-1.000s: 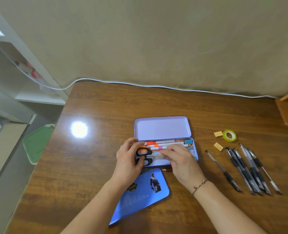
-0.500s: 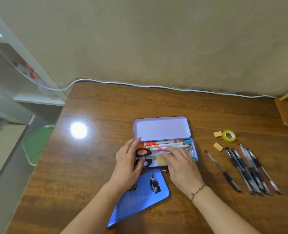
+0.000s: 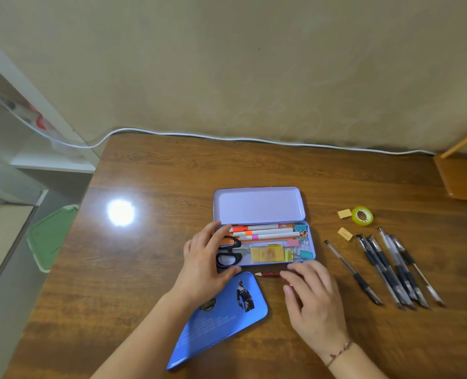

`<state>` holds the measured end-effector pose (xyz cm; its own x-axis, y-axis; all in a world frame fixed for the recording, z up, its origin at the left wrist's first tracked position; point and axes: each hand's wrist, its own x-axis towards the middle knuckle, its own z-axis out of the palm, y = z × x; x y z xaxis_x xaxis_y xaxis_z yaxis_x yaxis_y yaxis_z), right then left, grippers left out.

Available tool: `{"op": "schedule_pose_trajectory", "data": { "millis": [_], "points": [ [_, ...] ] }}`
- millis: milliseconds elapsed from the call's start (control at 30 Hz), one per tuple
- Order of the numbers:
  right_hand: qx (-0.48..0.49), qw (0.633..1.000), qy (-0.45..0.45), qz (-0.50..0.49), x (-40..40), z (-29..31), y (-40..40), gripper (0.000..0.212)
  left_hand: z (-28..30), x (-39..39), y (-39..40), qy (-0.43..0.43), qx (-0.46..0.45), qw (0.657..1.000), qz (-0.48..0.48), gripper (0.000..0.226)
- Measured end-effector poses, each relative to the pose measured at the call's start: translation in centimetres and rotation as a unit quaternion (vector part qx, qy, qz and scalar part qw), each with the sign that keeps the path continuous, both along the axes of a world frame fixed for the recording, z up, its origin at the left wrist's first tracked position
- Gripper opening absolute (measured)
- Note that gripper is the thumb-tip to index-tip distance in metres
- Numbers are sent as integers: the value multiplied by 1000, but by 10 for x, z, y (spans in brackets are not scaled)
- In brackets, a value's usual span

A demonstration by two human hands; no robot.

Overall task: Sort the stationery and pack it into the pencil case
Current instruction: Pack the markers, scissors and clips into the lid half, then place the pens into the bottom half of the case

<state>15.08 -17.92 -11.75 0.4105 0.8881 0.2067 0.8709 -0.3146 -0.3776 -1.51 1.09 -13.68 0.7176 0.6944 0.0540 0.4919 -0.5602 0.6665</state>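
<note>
Lilac pencil case [image 3: 259,205], black-handled scissors [image 3: 228,251]

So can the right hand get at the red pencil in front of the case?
Probably yes. The red pencil lies on bare table just in front of the case, and the right hand hovers open with its fingertips at the pencil's end. Nothing lies between them.

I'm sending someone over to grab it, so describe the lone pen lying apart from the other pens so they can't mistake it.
Start at the open pencil case mid-table and look right, past its end. The lone pen lies diagonally on the wood between the case and the bunched pens. It touches none of them, with bare table on both sides.
</note>
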Motion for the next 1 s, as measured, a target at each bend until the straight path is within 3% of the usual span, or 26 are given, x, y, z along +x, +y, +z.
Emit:
{"op": "schedule_pose_trajectory", "data": {
  "millis": [133, 267, 467, 567, 667, 800, 900, 1000],
  "points": [
    [-31, 998, 3, 60, -35, 3, -2, 17, 4, 6, 3, 21, -4, 1000, -1, 89],
    [-111, 992, 68, 6, -64, 9, 6, 18, 12, 1, 7, 2, -27, 1000, -16, 91],
    [-133, 984, 107, -54, -65, 10, 2, 31, 15, -16, 9, -22, -33, 999, -24, 78],
    [-177, 975, 112, -71, -59, 19, -4, 25, 17, -17, 6, -32, -32, 999, -14, 77],
    [-200, 969, 106, -103, -53, 16, -24, 22, 18, -15, -1, -34, -1, 999, -16, 77],
    [-212, 957, 97, -172, -43, 19, -64, 39, 17, -16, -11, -19, 37, 999, -9, 76],
    [-214, 945, 102, -227, -24, 23, -94, 47, 20, -14, -28, 20, 112, 992, -62, 71],
    [-220, 946, 97, -218, -8, 26, -114, 46, 14, -1, -32, 49, 148, 986, -55, 74]
  ]
}}
